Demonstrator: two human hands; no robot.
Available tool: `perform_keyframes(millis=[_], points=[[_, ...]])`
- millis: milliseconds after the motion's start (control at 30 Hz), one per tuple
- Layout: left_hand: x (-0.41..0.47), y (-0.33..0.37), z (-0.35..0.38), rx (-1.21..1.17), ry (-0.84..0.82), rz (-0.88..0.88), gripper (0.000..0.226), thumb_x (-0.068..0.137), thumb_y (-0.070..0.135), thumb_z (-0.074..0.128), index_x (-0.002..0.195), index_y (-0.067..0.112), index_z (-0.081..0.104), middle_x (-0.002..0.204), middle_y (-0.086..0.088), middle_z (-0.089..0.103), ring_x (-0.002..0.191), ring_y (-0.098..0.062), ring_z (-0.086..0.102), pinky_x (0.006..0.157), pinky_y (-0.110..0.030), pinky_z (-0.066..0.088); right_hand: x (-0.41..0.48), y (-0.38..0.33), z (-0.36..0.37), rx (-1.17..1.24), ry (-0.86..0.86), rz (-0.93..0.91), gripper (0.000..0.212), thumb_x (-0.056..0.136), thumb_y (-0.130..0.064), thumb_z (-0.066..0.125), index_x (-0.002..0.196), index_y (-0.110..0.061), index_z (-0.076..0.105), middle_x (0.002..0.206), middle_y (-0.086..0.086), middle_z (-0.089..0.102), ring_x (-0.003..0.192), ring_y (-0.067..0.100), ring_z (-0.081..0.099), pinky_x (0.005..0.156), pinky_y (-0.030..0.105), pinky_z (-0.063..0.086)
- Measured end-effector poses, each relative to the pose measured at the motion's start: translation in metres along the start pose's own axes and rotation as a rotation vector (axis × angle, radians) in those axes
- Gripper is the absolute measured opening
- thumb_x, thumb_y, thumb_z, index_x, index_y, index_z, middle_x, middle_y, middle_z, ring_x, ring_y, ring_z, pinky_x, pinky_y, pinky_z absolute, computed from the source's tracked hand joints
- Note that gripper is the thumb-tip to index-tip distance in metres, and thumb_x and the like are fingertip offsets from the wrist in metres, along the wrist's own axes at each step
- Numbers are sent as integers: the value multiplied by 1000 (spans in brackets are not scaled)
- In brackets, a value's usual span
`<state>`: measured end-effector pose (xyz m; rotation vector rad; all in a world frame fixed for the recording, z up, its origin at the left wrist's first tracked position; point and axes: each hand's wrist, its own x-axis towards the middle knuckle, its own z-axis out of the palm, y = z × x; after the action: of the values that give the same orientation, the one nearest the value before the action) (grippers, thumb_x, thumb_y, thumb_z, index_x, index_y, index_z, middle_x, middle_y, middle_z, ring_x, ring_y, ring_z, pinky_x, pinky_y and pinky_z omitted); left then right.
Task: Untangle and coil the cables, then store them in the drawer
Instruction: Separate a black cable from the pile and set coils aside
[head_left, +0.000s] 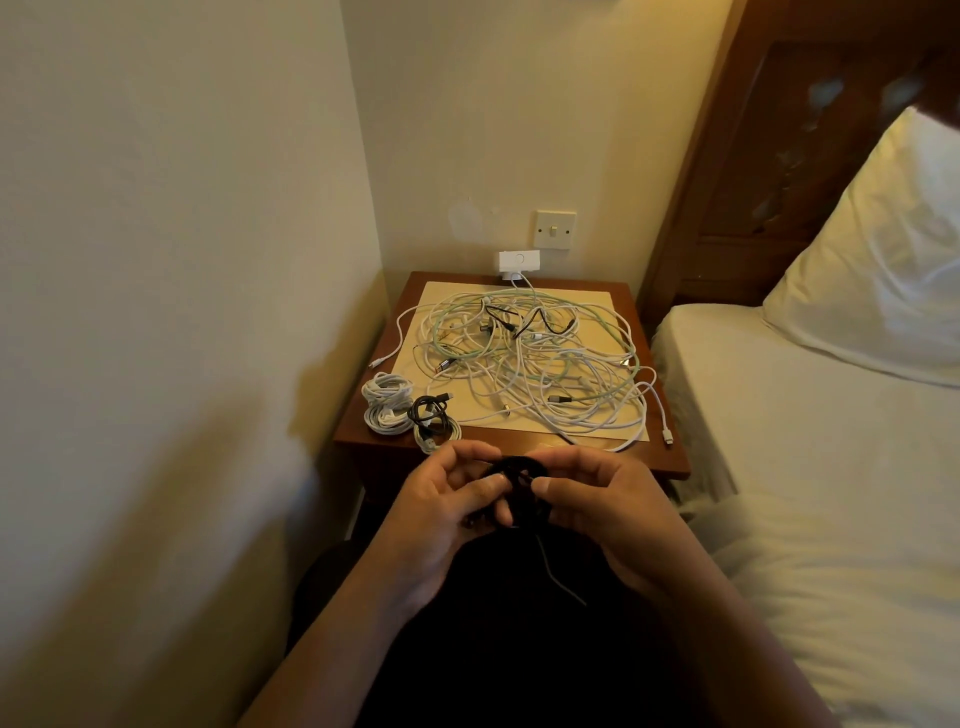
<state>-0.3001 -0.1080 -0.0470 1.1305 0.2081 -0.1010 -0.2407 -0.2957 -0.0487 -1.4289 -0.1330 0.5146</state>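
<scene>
Large tangled heap (530, 364) of white and pale green cables sprawled uncoiled across nightstand (660, 447). At front-left corner, seemingly three white coiled bundles (387, 410) with one black coil (427, 410) on top. Further black cable (519, 475) wound in small loop, pinched between left hand (441, 514) and right hand (597, 504), loose tail hanging below

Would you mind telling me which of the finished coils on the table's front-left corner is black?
The small black coil at the group's right side; the other coils beside it are all white.
</scene>
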Motion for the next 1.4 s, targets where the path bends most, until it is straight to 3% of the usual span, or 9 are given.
perform_keyframes(millis=[133,367,533,733,900,1033,1200,1300,1400], points=[[-1,1,-8,136,34,-12,27,88,-6,66,112,6,70,97,-16,73,88,-25,71,78,-34,60,1,2,-4,-78,-12,-3,25,89,3,71,103,-17,79,103,11,78,96,25,74,86,38,56],[8,-7,-10,-149,54,-66,28,76,0,70,99,14,78,98,-13,73,73,-18,70,72,-35,58,8,4,1,-5,-86,118,21,99,-8,62,120,-9,66,103,14,77,94,23,75,75,33,59],[17,-15,-10,-348,112,-81,35,77,-3,67,109,10,72,102,-16,73,74,-19,71,67,-33,61,18,8,-2,161,-83,101,32,88,-6,70,120,-5,71,112,19,76,103,27,75,79,32,60],[18,-18,-11,184,339,104,28,91,-5,67,108,15,77,101,-4,78,90,-20,76,77,-30,61,29,13,5,-90,23,42,28,90,0,72,115,-11,74,103,8,80,99,24,77,80,34,61],[28,-16,-24,248,353,100,26,91,-2,68,108,16,76,97,-5,78,89,-20,76,76,-30,61,45,11,12,-357,32,-29,28,90,-5,75,113,-22,76,100,-4,80,96,12,76,91,39,62],[39,-21,-36,700,454,337,26,89,6,74,101,28,78,93,11,77,89,-6,74,78,-21,59,58,7,17,-498,-4,-80,32,89,-4,76,113,-26,77,102,-10,79,97,4,74,92,33,61],[57,-12,-47,170,356,60,24,89,-4,69,105,12,76,98,-9,78,85,-20,75,70,-31,62,78,6,13,-423,-26,-84,29,89,-3,76,113,-20,75,101,-3,80,97,15,77,92,48,61],[71,-14,-54,365,351,152,23,92,2,70,106,20,76,100,-4,78,90,-16,75,79,-32,61,97,17,14,-379,14,-65,25,87,-4,77,107,-20,76,96,2,81,92,24,78,91,57,59],[76,-17,-55,659,396,301,23,92,17,74,111,29,74,103,12,75,98,1,69,81,-13,54,119,22,15,-370,99,-64,24,86,-4,77,105,-19,76,93,1,81,89,21,78,91,52,61]])
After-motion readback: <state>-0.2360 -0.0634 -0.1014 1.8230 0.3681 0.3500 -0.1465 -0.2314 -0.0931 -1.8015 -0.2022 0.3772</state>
